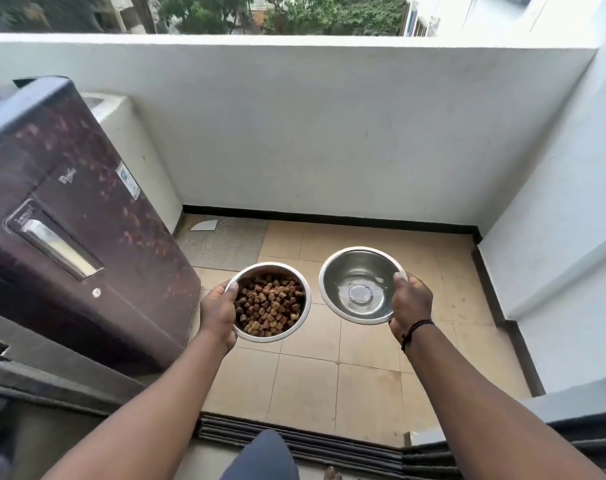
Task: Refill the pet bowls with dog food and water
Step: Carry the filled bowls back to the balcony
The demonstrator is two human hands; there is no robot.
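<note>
Bowls held out over the balcony floor (pixel 371 386), one per hand. My left hand (pixel 219 315) grips the kibble bowl (pixel 303 299) at its left rim, thumb curled over the edge. My right hand (pixel 411 308) grips the water bowl (pixel 332 285) at its right rim, thumb inside; whether there's water in it, I cannot tell. Bowls side by side, apart. Fridge (pixel 73 237) stands left.

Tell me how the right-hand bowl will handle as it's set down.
The steel bowl looks rigid and probably light. Its smooth rim may slip, since the right hand grips one side only. Any water inside, which I can't confirm, could slosh if tilted.
</note>
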